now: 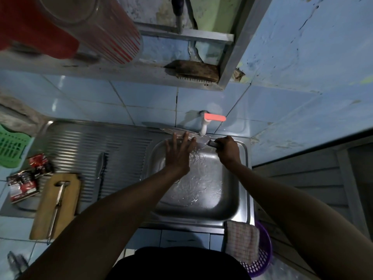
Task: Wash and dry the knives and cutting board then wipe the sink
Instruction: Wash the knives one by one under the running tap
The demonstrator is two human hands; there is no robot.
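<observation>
My right hand (227,148) grips the handle of a long knife (161,128) held across the back of the steel sink (201,211), under the white tap (203,126) with a red lever. My left hand (178,152) lies with straight, spread fingers on the blade. Water runs into the basin. A second knife (101,165) lies on the ribbed drainboard (84,142). A wooden cutting board (68,199) sits at the left with a metal-handled tool (57,207) on it. A checked cloth (241,242) hangs over the sink's front right corner.
A green plastic basket (12,147) stands at the far left beside red sachets (24,184). A purple basket (262,257) sits below the cloth. A shelf overhead carries a scrubbing brush (193,72) and a red-striped tumbler (113,35). Blue tiled walls close in behind and to the right.
</observation>
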